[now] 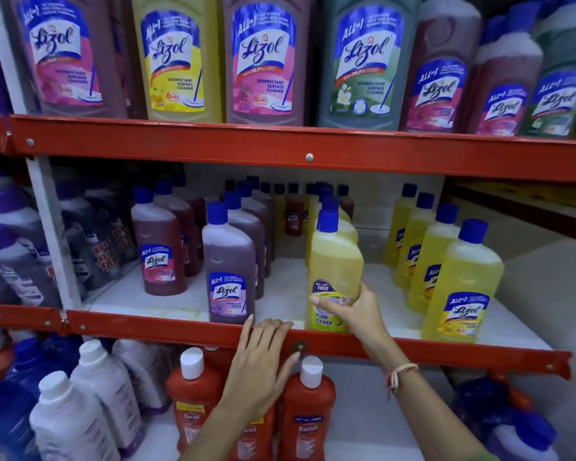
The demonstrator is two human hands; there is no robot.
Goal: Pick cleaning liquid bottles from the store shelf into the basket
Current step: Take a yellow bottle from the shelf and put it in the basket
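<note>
Right hand (353, 309) grips blue-capped yellow bottle (335, 261), upright.

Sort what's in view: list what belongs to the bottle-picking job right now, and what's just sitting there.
In the job:
- yellow floor cleaner bottle, gripped low by the right hand
- left hand, resting on the red shelf edge

Just sitting there:
- purple bottle
- orange bottles below
- large bottles on the top shelf

No basket in view.

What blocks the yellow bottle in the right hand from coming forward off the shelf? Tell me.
Nothing visible does. The right hand grips the yellow bottle at the front edge of the middle shelf, with open space toward the camera. The left hand rests on the red rail to its left. No basket is in view.
</note>
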